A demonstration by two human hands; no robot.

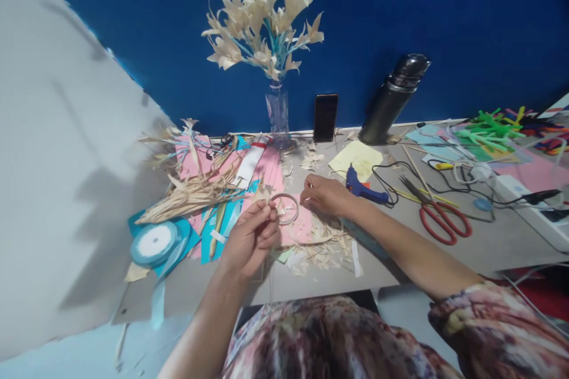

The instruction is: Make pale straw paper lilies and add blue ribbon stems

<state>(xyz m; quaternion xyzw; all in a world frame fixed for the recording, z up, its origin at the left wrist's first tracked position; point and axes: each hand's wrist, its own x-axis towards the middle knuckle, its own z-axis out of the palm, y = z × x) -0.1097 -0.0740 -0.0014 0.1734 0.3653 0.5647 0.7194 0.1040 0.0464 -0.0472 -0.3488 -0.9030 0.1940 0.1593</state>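
My left hand (255,234) is raised over the front middle of the table, thumb and fingers pinched on a small pale piece of dried husk (263,192). To its right, my right hand (326,194) has its fingertips pressed together; whatever may be in them is too small to make out. Between the two hands lies a thin greyish ring (297,208), perhaps a roll of tape. Pink paper (303,228) is underneath, with husk shavings (329,243) scattered close below my right hand. A bundle of dried husk strips (191,196) lies left of my left hand.
A bottle (277,112) with husk flowers (262,18) stands at the back beside a phone (326,118) and a black flask (393,100). A blue glue gun (362,186), red-handled scissors (438,216) and a power strip (531,207) lie right. Blue ribbon (142,243) sits left.
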